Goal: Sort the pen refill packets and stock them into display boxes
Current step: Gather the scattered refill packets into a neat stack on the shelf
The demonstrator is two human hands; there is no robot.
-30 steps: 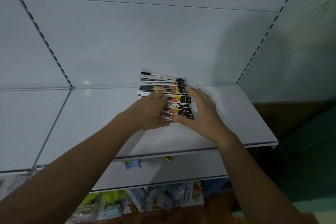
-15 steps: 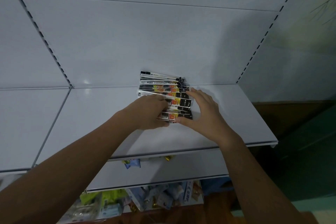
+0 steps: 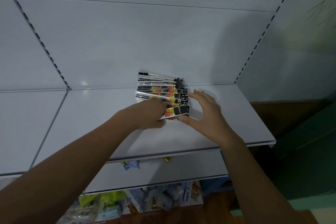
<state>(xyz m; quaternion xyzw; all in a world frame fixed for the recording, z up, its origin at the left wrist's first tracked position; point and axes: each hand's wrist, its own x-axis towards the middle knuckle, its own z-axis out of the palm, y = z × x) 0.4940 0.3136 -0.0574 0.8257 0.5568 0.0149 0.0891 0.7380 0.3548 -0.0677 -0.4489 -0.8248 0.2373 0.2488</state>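
Observation:
Several pen refill packets [image 3: 161, 88], black with yellow and red print, lie fanned in a row on the white shelf [image 3: 91, 114], the far ones against the back panel. My left hand [image 3: 147, 116] covers the left halves of the near packets, and its curled fingers grip them. The nearest packet [image 3: 177, 112] tilts up at its right end. My right hand [image 3: 207, 112] stands at the packets' right ends with fingers nearly straight; its thumb touches the front packet's corner and its fingertips reach the ends farther back.
The shelf's front edge ends at a corner on the right [image 3: 269, 142]. A lower shelf [image 3: 172, 171] holds a small blue packet [image 3: 131, 165]. Mixed packaged goods [image 3: 109, 203] lie below. Slotted uprights [image 3: 254, 49] flank the back panel.
The near packets have bunched closer to the far ones, and the nearest has tipped up. My right hand has spread wider along their right ends.

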